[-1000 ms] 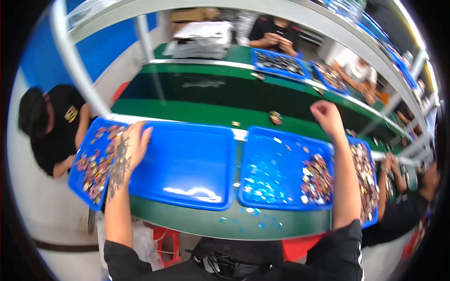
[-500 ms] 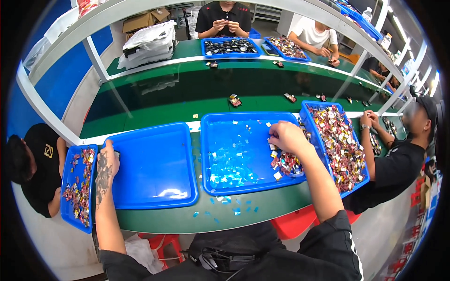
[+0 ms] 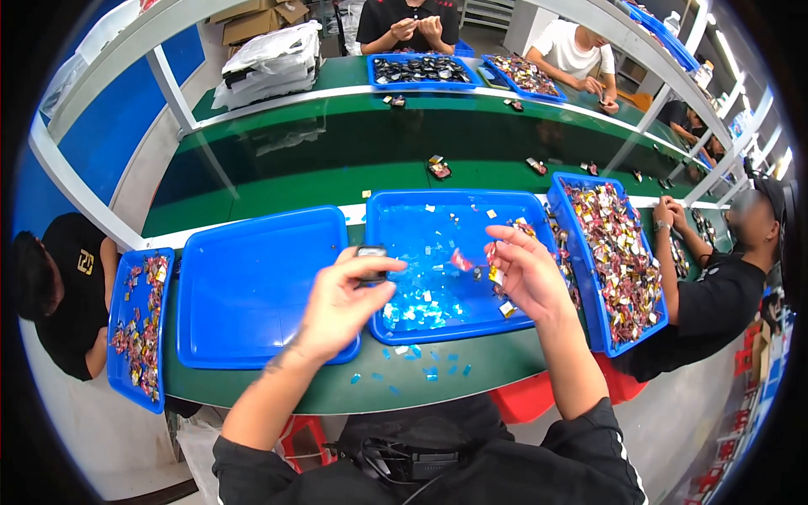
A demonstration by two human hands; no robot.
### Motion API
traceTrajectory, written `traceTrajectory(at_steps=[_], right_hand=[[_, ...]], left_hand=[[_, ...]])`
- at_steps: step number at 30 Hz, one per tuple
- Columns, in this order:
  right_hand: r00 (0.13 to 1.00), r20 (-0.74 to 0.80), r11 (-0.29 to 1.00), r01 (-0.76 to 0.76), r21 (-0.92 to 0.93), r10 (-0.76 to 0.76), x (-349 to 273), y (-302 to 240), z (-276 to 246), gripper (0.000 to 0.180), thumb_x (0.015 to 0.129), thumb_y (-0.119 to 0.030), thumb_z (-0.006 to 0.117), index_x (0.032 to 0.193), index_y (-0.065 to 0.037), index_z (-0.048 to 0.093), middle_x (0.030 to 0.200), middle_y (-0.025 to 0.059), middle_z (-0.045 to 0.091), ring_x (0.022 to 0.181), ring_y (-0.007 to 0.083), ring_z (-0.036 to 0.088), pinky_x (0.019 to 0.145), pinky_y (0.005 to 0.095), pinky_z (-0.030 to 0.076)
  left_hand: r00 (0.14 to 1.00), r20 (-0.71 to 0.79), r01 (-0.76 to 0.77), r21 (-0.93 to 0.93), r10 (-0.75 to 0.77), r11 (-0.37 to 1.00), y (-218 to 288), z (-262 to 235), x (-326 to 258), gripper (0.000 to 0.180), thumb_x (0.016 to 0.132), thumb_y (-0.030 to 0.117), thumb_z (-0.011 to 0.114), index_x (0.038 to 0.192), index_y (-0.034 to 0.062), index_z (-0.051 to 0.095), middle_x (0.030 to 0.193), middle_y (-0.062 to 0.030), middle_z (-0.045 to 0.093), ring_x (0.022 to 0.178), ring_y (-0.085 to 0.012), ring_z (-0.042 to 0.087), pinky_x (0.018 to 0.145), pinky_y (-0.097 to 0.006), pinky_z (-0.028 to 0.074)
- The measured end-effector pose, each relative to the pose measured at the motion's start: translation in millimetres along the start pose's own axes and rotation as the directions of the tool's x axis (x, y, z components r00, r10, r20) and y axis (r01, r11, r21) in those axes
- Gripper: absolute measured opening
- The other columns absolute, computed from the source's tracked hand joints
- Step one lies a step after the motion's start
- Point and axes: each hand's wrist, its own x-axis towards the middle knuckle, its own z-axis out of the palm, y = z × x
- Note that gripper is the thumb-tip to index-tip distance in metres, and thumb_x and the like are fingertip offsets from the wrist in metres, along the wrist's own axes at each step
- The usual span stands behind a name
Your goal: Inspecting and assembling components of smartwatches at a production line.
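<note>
My left hand (image 3: 338, 301) pinches a small black plastic case (image 3: 370, 252) between thumb and fingers, over the gap between two blue trays. Facing it, my right hand (image 3: 536, 278) has a small red-and-yellow electronic part (image 3: 493, 268) at its fingertips, partly blurred. A second reddish bit (image 3: 461, 259) shows as a smear between the hands. Beneath them is the middle blue tray (image 3: 459, 195), with translucent blue film pieces (image 3: 421, 307) strewn on its left side and similar electronic parts at its right, partly hidden by my right hand.
Left of my hands lies a bare blue tray (image 3: 252, 286), beside a narrower tray of parts (image 3: 139, 337). A heaped blue tray (image 3: 619, 261) stands at the right. Beyond runs a green conveyor (image 3: 337, 151) carrying scattered parts. Several co-workers sit around; a metal frame (image 3: 168, 88) arches overhead.
My left hand has come from the left tray's far-left edge toward the middle, bringing the black case. My right hand has lifted off the parts pile with a part and turned toward the left.
</note>
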Motion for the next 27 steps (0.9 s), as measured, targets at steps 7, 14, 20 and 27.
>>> traceTrajectory(at_steps=[7, 14, 20, 27], right_hand=[[0.983, 0.009, 0.979, -0.183, 0.084, 0.183, -20.0, 17.8, 26.1, 0.026, 0.093, -0.006, 0.058, 0.119, -0.002, 0.056, 0.096, 0.0051, 0.063, 0.081, 0.0105, 0.058, 0.070, 0.0229, 0.047], [0.999, 0.012, 0.993, -0.045, 0.109, 0.044, -24.3, 34.6, 39.4, 0.023, 0.095, -0.006, 0.056, 0.118, -0.001, 0.052, 0.100, 0.0082, 0.062, 0.089, 0.0107, 0.058, 0.079, 0.0240, 0.048], [0.985, 0.028, 0.974, 0.173, -0.149, -0.171, -30.6, 41.9, 45.8, 0.024, 0.095, -0.004, 0.054, 0.119, 0.000, 0.053, 0.107, 0.0081, 0.061, 0.094, 0.0121, 0.058, 0.086, 0.0269, 0.047], [0.789, 0.476, 0.193, 0.575, -0.795, -0.389, -38.0, 5.6, 52.4, 0.029, 0.082, 0.003, 0.066, 0.110, -0.004, 0.068, 0.112, 0.0129, 0.061, 0.105, 0.0241, 0.060, 0.089, 0.0327, 0.048]], left_hand=[[0.891, 0.182, -0.440, 0.573, 0.415, 0.692, -9.9, 45.1, 6.6, 0.034, 0.073, 0.010, 0.079, 0.106, 0.0123, 0.073, 0.109, -0.0153, 0.051, 0.095, -0.0279, 0.059, 0.079, -0.034, 0.050], [0.968, 0.228, -0.192, 0.401, 0.105, 0.896, -13.9, 38.4, -0.1, 0.040, 0.071, 0.024, 0.084, 0.107, 0.0112, 0.073, 0.114, -0.0111, 0.052, 0.093, -0.0196, 0.059, 0.073, -0.029, 0.050], [0.993, 0.088, -0.097, 0.270, 0.075, 0.958, -23.7, 39.9, -5.6, 0.025, 0.076, 0.020, 0.081, 0.098, 0.0098, 0.075, 0.111, -0.0119, 0.054, 0.093, -0.0214, 0.061, 0.073, -0.030, 0.050], [0.927, 0.173, -0.375, 0.407, 0.332, 0.833, -20.7, 34.9, -4.6, 0.018, 0.079, 0.011, 0.075, 0.097, 0.0086, 0.073, 0.108, -0.0143, 0.055, 0.094, -0.0296, 0.061, 0.079, -0.036, 0.050]])
